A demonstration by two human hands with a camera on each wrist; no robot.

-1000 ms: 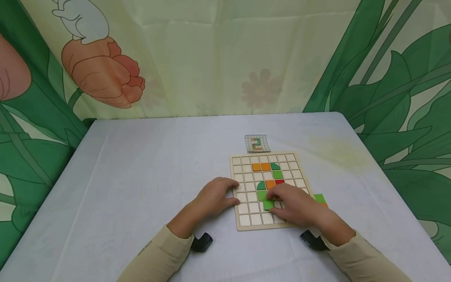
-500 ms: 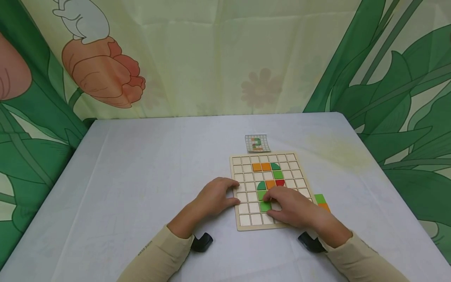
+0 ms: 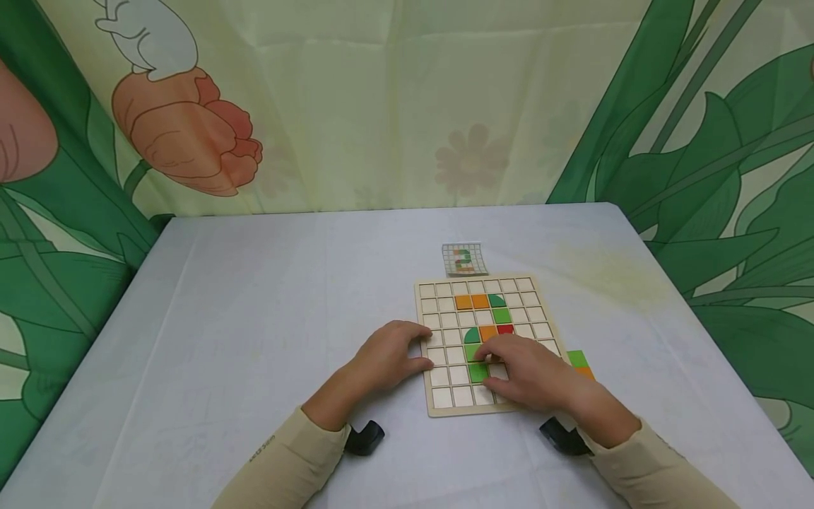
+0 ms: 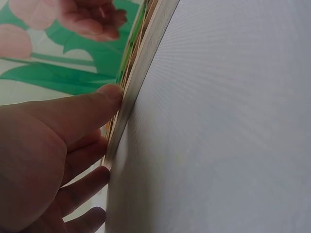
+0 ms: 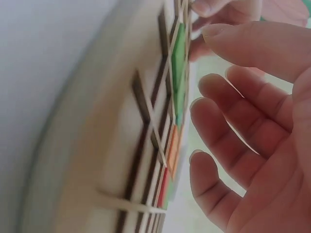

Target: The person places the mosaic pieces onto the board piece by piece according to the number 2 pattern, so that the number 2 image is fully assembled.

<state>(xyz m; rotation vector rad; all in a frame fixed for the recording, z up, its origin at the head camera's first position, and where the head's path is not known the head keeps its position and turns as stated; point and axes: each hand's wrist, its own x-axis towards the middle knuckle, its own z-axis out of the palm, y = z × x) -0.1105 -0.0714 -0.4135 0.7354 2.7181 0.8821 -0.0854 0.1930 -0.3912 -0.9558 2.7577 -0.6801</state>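
A wooden grid board (image 3: 443, 397) lies on the table, with colored tiles set in some of its squares. My left hand (image 3: 385, 357) rests thumb and fingertips against the board's left edge; the left wrist view shows its thumb (image 4: 104, 104) touching the rim. Over the lower middle hovers my right hand (image 3: 534, 373), its fingers (image 5: 214, 124) loosely bent, apart from the board and holding nothing. Just left of it a light green tile (image 3: 478, 372) sits in a square below another green tile (image 3: 471, 352). Orange tiles (image 3: 472, 302), dark green rounded tiles (image 3: 496, 300) and a red tile (image 3: 505, 329) fill other squares.
Behind the board lies a small pattern card (image 3: 465, 259). Loose green and orange tiles (image 3: 578, 359) lie at the board's right, partly hidden by the right arm. A printed curtain (image 3: 407, 106) hangs behind the white-covered table (image 3: 286, 297).
The lower green tile, tilted out of line at first, has shifted slightly left and now sits within its square. The right hand has let go of it. The left hand stays put.
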